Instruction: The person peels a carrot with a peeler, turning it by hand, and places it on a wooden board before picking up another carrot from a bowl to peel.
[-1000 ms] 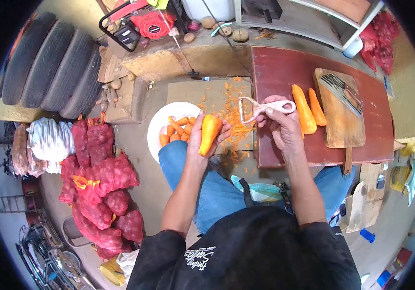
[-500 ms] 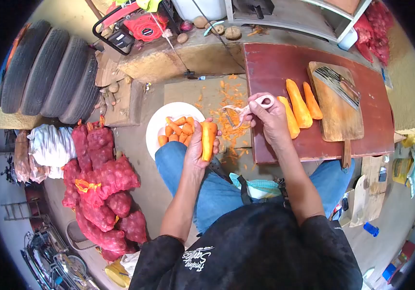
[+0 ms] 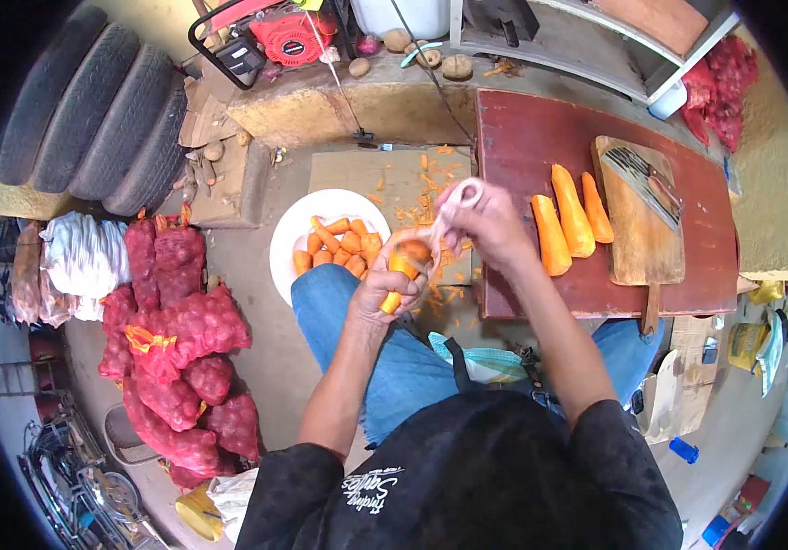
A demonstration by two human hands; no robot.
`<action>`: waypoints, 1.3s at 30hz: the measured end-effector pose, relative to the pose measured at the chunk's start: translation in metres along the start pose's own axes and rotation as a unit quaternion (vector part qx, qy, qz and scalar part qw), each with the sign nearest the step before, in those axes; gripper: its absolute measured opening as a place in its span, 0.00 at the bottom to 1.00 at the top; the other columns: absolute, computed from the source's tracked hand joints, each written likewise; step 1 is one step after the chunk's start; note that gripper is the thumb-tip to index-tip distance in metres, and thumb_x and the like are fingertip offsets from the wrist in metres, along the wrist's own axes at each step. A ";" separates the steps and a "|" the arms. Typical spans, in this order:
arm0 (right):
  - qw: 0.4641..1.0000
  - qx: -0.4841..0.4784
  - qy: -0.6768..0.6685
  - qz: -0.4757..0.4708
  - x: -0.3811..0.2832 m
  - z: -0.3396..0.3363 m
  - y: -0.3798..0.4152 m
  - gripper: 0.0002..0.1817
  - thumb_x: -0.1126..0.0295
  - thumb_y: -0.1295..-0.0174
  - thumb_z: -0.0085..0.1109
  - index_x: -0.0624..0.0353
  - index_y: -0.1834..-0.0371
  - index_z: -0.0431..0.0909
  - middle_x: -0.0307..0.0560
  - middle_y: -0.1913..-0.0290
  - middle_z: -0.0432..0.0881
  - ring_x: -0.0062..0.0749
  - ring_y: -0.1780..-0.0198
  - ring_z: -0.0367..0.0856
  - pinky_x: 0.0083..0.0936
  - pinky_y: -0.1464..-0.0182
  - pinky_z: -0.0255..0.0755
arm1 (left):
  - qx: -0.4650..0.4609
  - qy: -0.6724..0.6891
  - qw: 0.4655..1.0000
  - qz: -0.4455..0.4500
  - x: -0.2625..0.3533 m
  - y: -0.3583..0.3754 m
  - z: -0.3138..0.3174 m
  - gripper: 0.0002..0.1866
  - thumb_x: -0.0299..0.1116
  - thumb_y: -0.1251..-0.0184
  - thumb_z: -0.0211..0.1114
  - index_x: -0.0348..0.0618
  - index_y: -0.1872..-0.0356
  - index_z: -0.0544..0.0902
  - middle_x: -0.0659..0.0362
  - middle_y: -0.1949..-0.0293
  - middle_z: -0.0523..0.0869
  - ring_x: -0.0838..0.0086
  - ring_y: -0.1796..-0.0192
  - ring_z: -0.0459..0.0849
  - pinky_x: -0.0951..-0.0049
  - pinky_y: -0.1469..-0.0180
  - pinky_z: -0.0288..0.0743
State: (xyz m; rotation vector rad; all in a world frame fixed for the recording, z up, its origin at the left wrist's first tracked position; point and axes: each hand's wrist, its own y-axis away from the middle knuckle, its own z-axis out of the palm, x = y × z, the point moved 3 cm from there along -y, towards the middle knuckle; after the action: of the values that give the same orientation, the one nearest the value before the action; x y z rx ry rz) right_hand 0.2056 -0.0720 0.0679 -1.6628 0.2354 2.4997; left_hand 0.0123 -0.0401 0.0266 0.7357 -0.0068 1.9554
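orange carrot (image 3: 400, 268) sits in the left hand (image 3: 383, 290), which is closed tight around it over the person's blue-jeaned knee. one end of the carrot points up at the camera. the right hand (image 3: 485, 223) is closed on a pale pink peeler (image 3: 444, 216), and the peeler's head is touching the top end of the carrot.

just beside the left hand, on the floor, is a white plate (image 3: 297, 229) with cut carrot pieces (image 3: 339, 243) on it. thin orange peels (image 3: 430, 197) lie all over a flat bit of cardboard (image 3: 357, 174) under the hands.

near the right hand is a dark red table (image 3: 540, 137). three peeled carrots (image 3: 570, 220) lie side by side on it. next to them is a wooden cutting board (image 3: 641, 238) with a big knife (image 3: 650, 179) on top.

well apart, on the left, are red net bags of onions (image 3: 178, 321) and a row of black tyres (image 3: 91, 110). a red engine (image 3: 288, 37) sits on a ledge at the top, with some potatoes (image 3: 430, 60) near it.
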 end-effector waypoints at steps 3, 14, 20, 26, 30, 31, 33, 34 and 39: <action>0.993 0.085 -0.038 -0.076 -0.012 -0.028 -0.036 0.07 0.73 0.30 0.61 0.65 0.55 0.78 0.46 0.70 0.85 0.25 0.74 0.85 0.20 0.75 0.81 | -0.014 0.005 1.000 -0.001 -0.003 0.001 -0.003 0.40 0.16 0.63 0.61 0.42 0.38 0.71 0.47 0.59 0.77 0.76 0.85 0.69 0.80 0.90 0.63; 0.995 0.054 0.071 -0.047 -0.022 -0.022 -0.059 0.08 0.70 0.33 0.65 0.63 0.60 0.78 0.43 0.72 0.85 0.23 0.76 0.84 0.19 0.75 0.79 | 0.059 -0.049 0.997 0.027 0.002 -0.012 -0.011 0.39 0.14 0.61 0.57 0.44 0.38 0.68 0.51 0.64 0.78 0.76 0.85 0.71 0.79 0.89 0.64; 0.994 0.011 0.108 0.024 0.002 -0.010 -0.068 0.08 0.70 0.36 0.66 0.62 0.61 0.78 0.43 0.73 0.84 0.22 0.79 0.83 0.20 0.78 0.79 | 0.056 -0.112 0.991 0.042 -0.003 -0.023 -0.017 0.38 0.15 0.61 0.58 0.45 0.39 0.68 0.52 0.64 0.78 0.76 0.85 0.72 0.78 0.88 0.66; 0.998 0.005 0.047 0.027 -0.012 0.004 -0.049 0.09 0.69 0.35 0.67 0.63 0.60 0.79 0.43 0.74 0.84 0.21 0.81 0.80 0.19 0.80 0.78 | 0.087 -0.131 0.986 0.051 -0.002 -0.025 -0.017 0.37 0.16 0.63 0.58 0.45 0.41 0.68 0.50 0.63 0.79 0.77 0.85 0.70 0.80 0.88 0.65; 0.998 0.052 0.037 0.012 0.006 -0.013 -0.067 0.08 0.70 0.35 0.67 0.63 0.61 0.80 0.42 0.74 0.83 0.21 0.80 0.81 0.19 0.79 0.77 | 0.079 -0.109 0.990 0.033 0.003 -0.030 -0.012 0.36 0.16 0.63 0.58 0.43 0.42 0.70 0.50 0.63 0.79 0.78 0.85 0.70 0.81 0.88 0.66; 0.999 0.040 0.019 0.003 0.007 -0.010 -0.065 0.07 0.73 0.37 0.67 0.63 0.61 0.81 0.43 0.74 0.84 0.21 0.80 0.81 0.19 0.79 0.77 | 0.071 -0.091 0.993 0.024 0.002 -0.032 -0.015 0.36 0.16 0.63 0.58 0.42 0.43 0.70 0.51 0.63 0.79 0.78 0.85 0.70 0.81 0.88 0.65; 0.998 0.047 0.026 -0.021 0.005 -0.007 -0.059 0.06 0.73 0.37 0.66 0.63 0.61 0.80 0.42 0.73 0.84 0.22 0.80 0.81 0.19 0.77 0.77 | 0.060 -0.074 0.995 0.022 0.000 -0.029 -0.020 0.35 0.16 0.63 0.58 0.41 0.43 0.71 0.51 0.63 0.78 0.78 0.85 0.69 0.80 0.89 0.65; 0.998 0.052 0.027 -0.036 0.005 -0.005 -0.058 0.06 0.74 0.37 0.66 0.63 0.61 0.80 0.42 0.73 0.84 0.22 0.80 0.81 0.19 0.77 0.77 | 0.066 -0.071 0.995 0.027 0.001 -0.028 -0.021 0.34 0.16 0.62 0.58 0.41 0.43 0.71 0.51 0.64 0.78 0.78 0.85 0.70 0.80 0.90 0.65; 0.997 0.035 0.031 -0.059 -0.012 -0.029 -0.067 0.06 0.75 0.32 0.61 0.63 0.55 0.79 0.43 0.71 0.84 0.25 0.76 0.84 0.21 0.74 0.81 | 0.069 -0.045 0.996 0.015 0.002 -0.025 -0.020 0.33 0.17 0.61 0.58 0.39 0.44 0.71 0.51 0.66 0.78 0.77 0.86 0.71 0.78 0.91 0.65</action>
State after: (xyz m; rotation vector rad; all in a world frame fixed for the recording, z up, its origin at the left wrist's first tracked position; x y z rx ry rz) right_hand 0.2490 -0.0128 0.0637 -1.6761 0.2220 2.3302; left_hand 0.0219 -0.0202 0.0037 0.9186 0.0641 1.9641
